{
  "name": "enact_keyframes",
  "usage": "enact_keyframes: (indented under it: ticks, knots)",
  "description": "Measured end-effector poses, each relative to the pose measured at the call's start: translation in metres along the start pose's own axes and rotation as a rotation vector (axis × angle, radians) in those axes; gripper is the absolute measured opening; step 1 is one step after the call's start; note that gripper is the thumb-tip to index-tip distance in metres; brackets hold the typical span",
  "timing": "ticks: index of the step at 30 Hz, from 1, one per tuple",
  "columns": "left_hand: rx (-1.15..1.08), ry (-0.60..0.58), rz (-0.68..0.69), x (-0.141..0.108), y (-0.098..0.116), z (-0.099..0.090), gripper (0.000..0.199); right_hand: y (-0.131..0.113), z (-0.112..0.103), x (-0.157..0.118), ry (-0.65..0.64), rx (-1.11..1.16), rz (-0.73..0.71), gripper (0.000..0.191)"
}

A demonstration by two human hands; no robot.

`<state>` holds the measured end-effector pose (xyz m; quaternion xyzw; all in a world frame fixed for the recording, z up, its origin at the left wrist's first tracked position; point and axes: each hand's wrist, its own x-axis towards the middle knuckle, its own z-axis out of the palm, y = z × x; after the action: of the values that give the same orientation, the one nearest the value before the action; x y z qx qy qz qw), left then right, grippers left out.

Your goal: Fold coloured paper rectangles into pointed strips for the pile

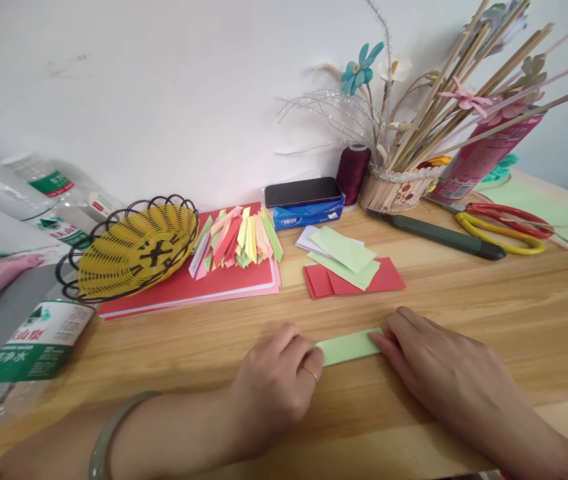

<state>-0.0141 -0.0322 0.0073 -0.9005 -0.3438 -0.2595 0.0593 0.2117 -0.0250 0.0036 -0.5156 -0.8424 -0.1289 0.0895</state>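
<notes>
A narrow light green paper strip (348,347) lies low over the wooden table, its ends between my two hands. My left hand (281,373), with a ring on one finger, is closed at the strip's left end. The right end is pinched by my right hand (429,357), thumb and fingers together. Behind the strip, light green paper pieces (347,248) rest on a few red paper pieces (369,278). Further left, many folded coloured papers (241,239) stand in a row on red sheets (184,293).
A yellow basket (137,253) and plastic bottles (29,347) are at the left. Near the wall are a phone (304,193) on a blue pack and a thread spool (353,175). Scissors (507,227), a dark green cutter (444,238) and a stick-filled holder (397,190) are at the right.
</notes>
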Motion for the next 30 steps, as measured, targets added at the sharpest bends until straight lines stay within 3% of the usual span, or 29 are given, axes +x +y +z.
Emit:
enact_keyframes:
  ticks: [4,11,20,30]
  knots:
    - [0.055,0.047,0.020,-0.001,0.003,0.000,0.025,0.000,0.001,-0.001,-0.007,0.016,0.007,0.029]
    - [0.034,-0.003,-0.031,-0.005,0.008,0.003,0.031,0.003,0.005,-0.004,-0.031,0.057,0.031,0.031]
    - [0.198,-0.039,0.114,-0.007,0.009,0.001,0.030,0.004,0.004,-0.003,-0.014,0.037,-0.026,0.032]
    - [0.293,-0.045,0.141,-0.013,0.017,-0.001,0.029,0.002,0.004,-0.002,0.024,0.055,-0.034,0.027]
